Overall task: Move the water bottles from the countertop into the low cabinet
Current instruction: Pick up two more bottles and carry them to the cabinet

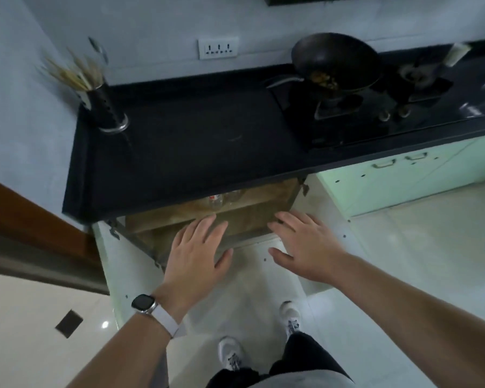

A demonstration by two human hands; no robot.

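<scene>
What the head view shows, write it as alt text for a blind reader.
The left hand and right hand hover open and empty before the open low cabinet, where clear water bottles sit on a shelf. The black countertop above carries a chopstick holder and a wok on a stove.

Both my hands are out flat with fingers spread, holding nothing: left hand (pixel 196 247) with the watch (pixel 144 303) at center frame, right hand (pixel 305 242) just beside it. Behind them is the low cabinet (pixel 163 222), doors swung wide, with blurry clear water bottles (pixel 216 201) sitting inside under the black surface (pixel 193 141). Wok (pixel 336 60) upper right, chopstick holder (pixel 107 107) upper left.
</scene>
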